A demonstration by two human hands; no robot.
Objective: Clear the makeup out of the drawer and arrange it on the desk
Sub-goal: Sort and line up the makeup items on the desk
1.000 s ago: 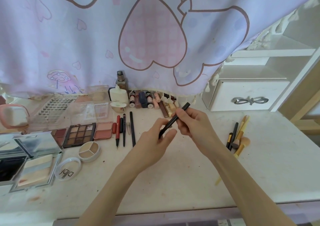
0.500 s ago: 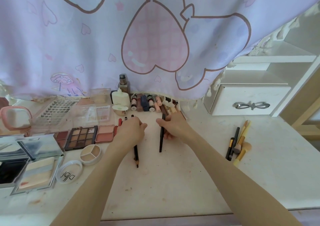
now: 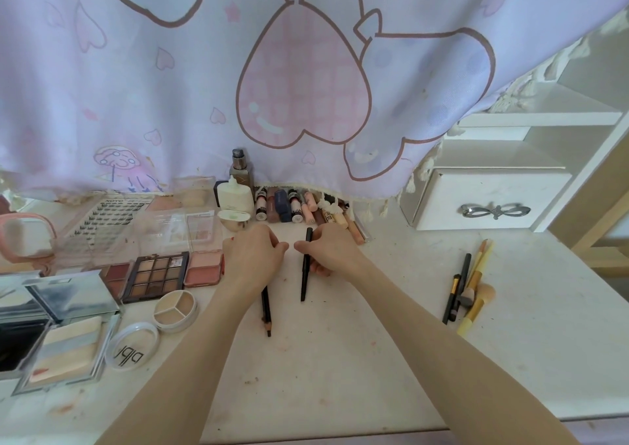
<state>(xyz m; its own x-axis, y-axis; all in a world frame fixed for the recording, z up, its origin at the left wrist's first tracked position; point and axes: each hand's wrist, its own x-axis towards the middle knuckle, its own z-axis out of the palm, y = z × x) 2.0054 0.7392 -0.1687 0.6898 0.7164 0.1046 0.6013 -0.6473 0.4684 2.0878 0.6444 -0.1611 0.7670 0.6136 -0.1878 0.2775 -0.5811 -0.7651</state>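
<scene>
A black pen (image 3: 305, 267) lies lengthwise on the white desk (image 3: 340, 369), and my right hand (image 3: 332, 254) pinches its upper part between thumb and fingers. My left hand (image 3: 253, 257) lies curled over the row of liner pencils left of it. A black pencil (image 3: 266, 312) sticks out from under that hand toward me. The other pencils are hidden beneath the hand. The small white drawer (image 3: 493, 203) with a bow handle stands shut at the back right.
Lip tubes (image 3: 299, 206) line the back under a lilac curtain (image 3: 306, 70). An eyeshadow palette (image 3: 155, 276), blush pans, a round concealer pot (image 3: 175, 310), its lid (image 3: 132, 347) and mirrored compacts (image 3: 58, 342) fill the left side. Makeup brushes (image 3: 469, 294) lie at the right.
A second ago both hands held the black pen in the air. They have since lowered it onto the desk, and my left hand moved onto the pencil row.
</scene>
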